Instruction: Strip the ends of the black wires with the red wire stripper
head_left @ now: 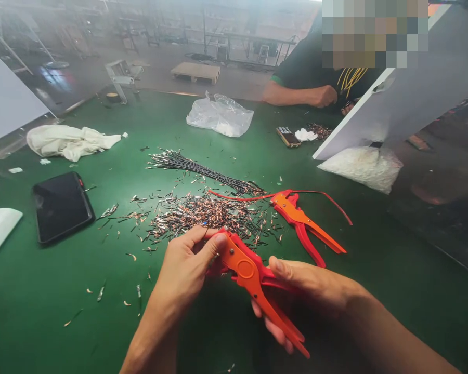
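An orange and red wire stripper (pixel 245 268) is between my two hands, its jaws up and to the left. My right hand (pixel 315 280) wraps round its handles, thumb on the red one and fingertips showing beneath the orange one. The thumb of my left hand (pixel 189 259) presses on the stripper's head, with the fingers closed behind it. Whether a wire is also in those fingers is hidden. Just beyond lies a pile of short cut wire ends (pixel 203 213) with bare copper and metal terminals. Behind it is a bundle of black wires (pixel 203 170) with terminals on their ends.
A second wire stripper (pixel 292 210) lies to the right by a red strip (pixel 337 205). A phone (pixel 62 208), a white cloth (pixel 72 141) and a clear plastic bag (pixel 220 114) are on the green table (pixel 113 322). A co-worker's hand (pixel 323 96) is across, beside a white panel (pixel 378 104).
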The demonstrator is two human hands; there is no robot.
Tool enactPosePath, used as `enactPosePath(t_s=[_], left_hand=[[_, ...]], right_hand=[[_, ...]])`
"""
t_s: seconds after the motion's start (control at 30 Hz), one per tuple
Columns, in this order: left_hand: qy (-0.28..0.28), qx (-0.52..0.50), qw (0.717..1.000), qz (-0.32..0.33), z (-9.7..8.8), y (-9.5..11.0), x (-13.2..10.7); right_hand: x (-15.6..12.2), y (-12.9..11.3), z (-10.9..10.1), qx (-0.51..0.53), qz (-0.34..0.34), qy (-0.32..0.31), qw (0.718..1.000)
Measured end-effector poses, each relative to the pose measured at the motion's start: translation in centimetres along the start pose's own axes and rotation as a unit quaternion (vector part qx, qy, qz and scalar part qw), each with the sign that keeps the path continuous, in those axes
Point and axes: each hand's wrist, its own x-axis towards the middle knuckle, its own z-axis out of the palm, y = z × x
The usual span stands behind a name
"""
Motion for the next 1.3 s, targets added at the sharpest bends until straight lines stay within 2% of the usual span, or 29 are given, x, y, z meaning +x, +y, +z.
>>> enactPosePath(t_s=[0.17,0.3,0.37,0.47,0.63,0.7,0.83,0.9,1.07,1.23,1.3], left_hand=[[0.029,-0.002,1.000,0.005,0.4,0.0,0.0],[0.150,0.038,0.986,0.060,0.3,-0.2,0.0],[0.189,0.090,0.975,0.081,0.2,-0.4,-0.2],[0.163,0.148,0.973,0.073,0.5,-0.8,-0.4],[0.114,0.184,0.975,0.053,1.7,-1.0,-0.7],[0.094,0.190,0.976,0.050,2.0,-0.9,-0.7],[0.067,0.186,0.979,0.045,2.1,-0.9,-0.7],[0.065,0.182,0.980,0.048,2.1,-1.0,-0.7],[0.072,0.191,0.977,0.063,2.3,-1.3,-0.9],[0.028,0.187,0.979,0.072,2.8,-1.8,-1.1],[0.031,0.187,0.978,0.086,3.0,-2.0,-1.3]], right_hand=[[0.5,0.9,-0.4,0.007,-0.019,0.001,1.000],[0.9,0.8,-0.9,0.040,-0.047,0.014,0.998],[1.0,0.6,-0.9,0.070,-0.073,0.025,0.995],[1.3,0.4,-0.6,0.113,-0.106,0.057,0.986],[1.7,0.3,0.1,0.145,-0.146,0.179,0.962],[1.9,0.4,0.3,0.145,-0.162,0.175,0.960],[2.6,0.9,0.3,0.133,-0.224,0.112,0.959],[2.8,1.1,0.4,0.129,-0.243,0.130,0.953],[3.0,0.7,0.7,0.126,-0.234,0.249,0.931],[3.3,0.7,0.9,0.116,-0.271,0.218,0.930],[3.4,1.0,0.8,0.100,-0.266,0.248,0.926]])
